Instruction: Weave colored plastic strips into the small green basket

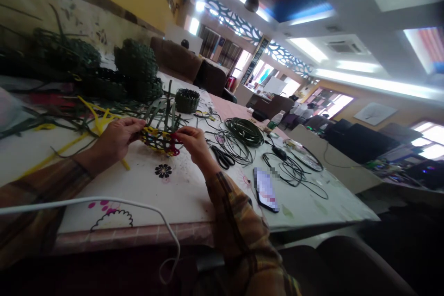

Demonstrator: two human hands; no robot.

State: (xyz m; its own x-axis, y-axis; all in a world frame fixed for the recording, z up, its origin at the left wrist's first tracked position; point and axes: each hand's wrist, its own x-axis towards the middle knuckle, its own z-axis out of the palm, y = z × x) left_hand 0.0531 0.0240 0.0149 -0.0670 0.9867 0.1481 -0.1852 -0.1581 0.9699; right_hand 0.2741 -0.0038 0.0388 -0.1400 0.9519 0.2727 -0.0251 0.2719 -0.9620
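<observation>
While one end of the weave [157, 141] is pinched by the left hand [118, 138], the other end is gripped by the right hand [194, 144], and so it is strung between the two! Thumb and fingers are closed at both sides; exactly which strand is nipped on the right, beside the red strand [174, 151], cannot be told. And here is the key line: the long axis is laid from hand to hand, running sideways across the front of the body. Neither hand is nearer, since an end is held by each. Above the weave, green strips [168, 113] are fanned upward, their tips left free. Whether its lower edge is rested on the desk [194, 199] cannot be made out. Beyond the strips, a small basket [187, 101] is set. Out to the right, scissors [225, 159] are parked near the right wrist, with a coil [244, 132] spread farther back. By the left hand, yellow strips [99, 123] are strewn.
</observation>
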